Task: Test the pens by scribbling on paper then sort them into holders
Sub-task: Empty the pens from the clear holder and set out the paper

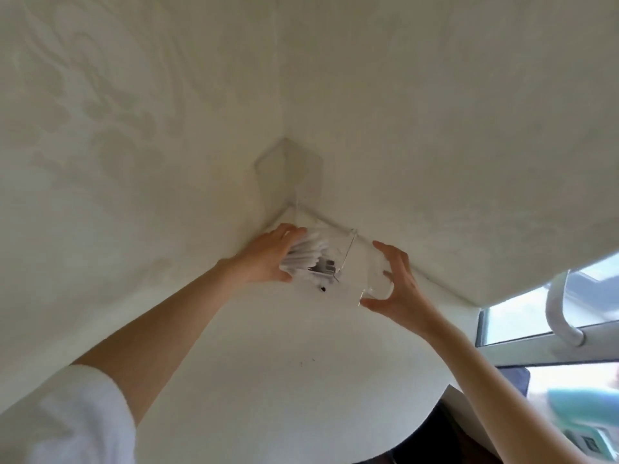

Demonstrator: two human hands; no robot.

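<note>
My left hand [266, 254] is closed around a bundle of several white pens [306, 251] with dark tips, at the far corner of a round white table [284, 363]. The pens lean into the open top of a clear plastic holder [355, 262] that lies tilted on the table. My right hand [400, 286] grips the right end of that holder, thumb below and fingers above. A second, taller clear holder [289, 169] stands behind it, right in the corner where the two walls meet.
Cream walls close the table in at the back and left. At the right are a window [522, 316] with a white handle [559, 306] and a blurred teal object [582, 410]. Two small dark specks mark the tabletop.
</note>
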